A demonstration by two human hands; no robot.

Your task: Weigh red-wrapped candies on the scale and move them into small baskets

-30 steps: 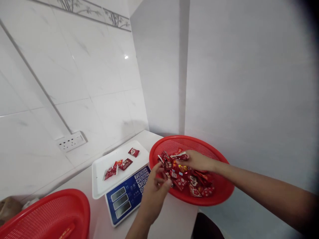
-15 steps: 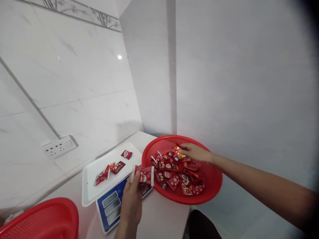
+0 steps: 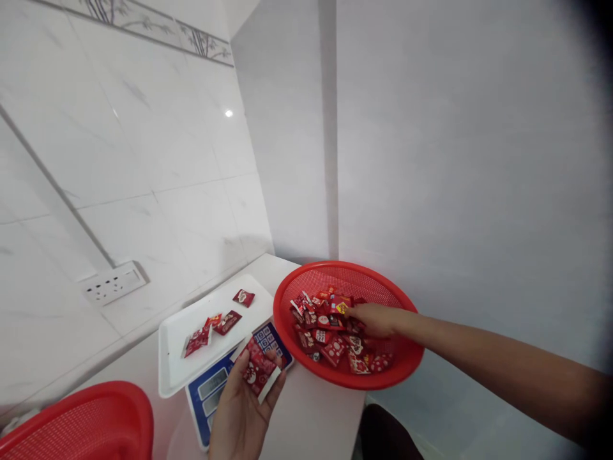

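Note:
A red candy packet (image 3: 258,367) with white ends lies in my left hand (image 3: 244,409), its fingers curled around it in front of the scale's keypad. My right hand (image 3: 376,319) reaches into the red plastic basket (image 3: 412,358), fingers closed at a red packet with a yellow patch (image 3: 340,306). Many other small red packets (image 3: 332,348) are heaped in that basket. To the left is a digital scale (image 3: 205,396) with a blue panel and a white tray (image 3: 167,377). Several red packets (image 3: 227,322) lie spread on the tray.
A second red basket (image 3: 96,415) is at the lower left. The scale and the full basket stand on a white table (image 3: 311,415) in a corner. A power socket (image 3: 115,283) is on the tiled wall; a grey panel (image 3: 454,160) rises behind the basket.
My left hand has turned palm up and lowered slightly, with the packet still in it. My right hand has moved down into the heap and brought a red packet with a yellow patch into view.

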